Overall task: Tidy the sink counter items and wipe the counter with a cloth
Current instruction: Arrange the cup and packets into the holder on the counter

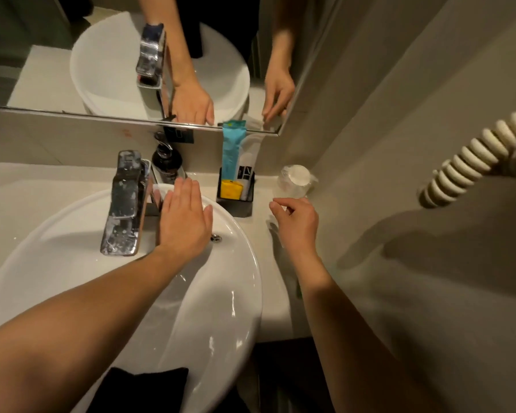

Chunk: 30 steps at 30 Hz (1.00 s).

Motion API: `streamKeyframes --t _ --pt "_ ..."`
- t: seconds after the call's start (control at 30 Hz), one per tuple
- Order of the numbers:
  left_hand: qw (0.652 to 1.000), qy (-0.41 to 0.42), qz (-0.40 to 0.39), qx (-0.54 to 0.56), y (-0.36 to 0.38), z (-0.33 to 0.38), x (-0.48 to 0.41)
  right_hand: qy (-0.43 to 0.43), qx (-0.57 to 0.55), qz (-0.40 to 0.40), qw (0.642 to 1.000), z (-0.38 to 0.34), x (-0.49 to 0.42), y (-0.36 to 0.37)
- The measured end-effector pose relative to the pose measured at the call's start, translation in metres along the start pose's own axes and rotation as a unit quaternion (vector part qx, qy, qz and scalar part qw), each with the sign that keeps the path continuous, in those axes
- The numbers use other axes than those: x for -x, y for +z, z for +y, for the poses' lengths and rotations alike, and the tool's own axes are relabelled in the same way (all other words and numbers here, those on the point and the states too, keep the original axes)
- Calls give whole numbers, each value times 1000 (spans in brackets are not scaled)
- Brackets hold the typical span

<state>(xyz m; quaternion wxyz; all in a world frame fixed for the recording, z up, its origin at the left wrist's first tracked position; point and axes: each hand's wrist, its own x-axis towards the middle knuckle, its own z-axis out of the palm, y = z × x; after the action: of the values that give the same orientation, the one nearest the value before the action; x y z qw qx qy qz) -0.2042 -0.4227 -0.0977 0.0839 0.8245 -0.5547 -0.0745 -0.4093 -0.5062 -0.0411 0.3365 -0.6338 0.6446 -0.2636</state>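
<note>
My left hand (185,216) lies flat and open on the back rim of the white round sink (233,293), beside the chrome faucet (125,201). My right hand (295,222) hovers over the pale counter (268,263) right of the sink, fingers loosely curled and holding nothing that I can see. Just beyond it stands a plastic-wrapped cup (294,181) in the corner. A black holder (236,201) with a teal packet, a white tube and a yellow sachet stands against the wall between my hands. A black cloth (143,386) drapes over the sink's front rim.
A dark soap pump bottle (166,162) stands behind the faucet. The mirror (72,55) runs above the backsplash and reflects both hands. A coiled cream cord (474,162) hangs on the right wall. The counter is narrow on the right side.
</note>
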Motion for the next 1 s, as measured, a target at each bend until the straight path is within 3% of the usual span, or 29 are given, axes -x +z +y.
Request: streamKeyframes --t 0.2,0.33,0.47,0.8,1.0 --pt "1000 4 13 9 1 0 1 104 102 -24 989 58 48 -39" --pt "1000 10 21 13 1 -2 1 129 236 -65 961 77 69 -36" --pt "1000 13 21 14 0 -2 1 140 286 -72 945 83 82 -27" --pt "1000 15 20 4 -2 -2 1 147 168 -125 967 93 84 -23" --pt "1000 16 20 11 -5 -1 1 144 174 -118 967 94 81 -18"
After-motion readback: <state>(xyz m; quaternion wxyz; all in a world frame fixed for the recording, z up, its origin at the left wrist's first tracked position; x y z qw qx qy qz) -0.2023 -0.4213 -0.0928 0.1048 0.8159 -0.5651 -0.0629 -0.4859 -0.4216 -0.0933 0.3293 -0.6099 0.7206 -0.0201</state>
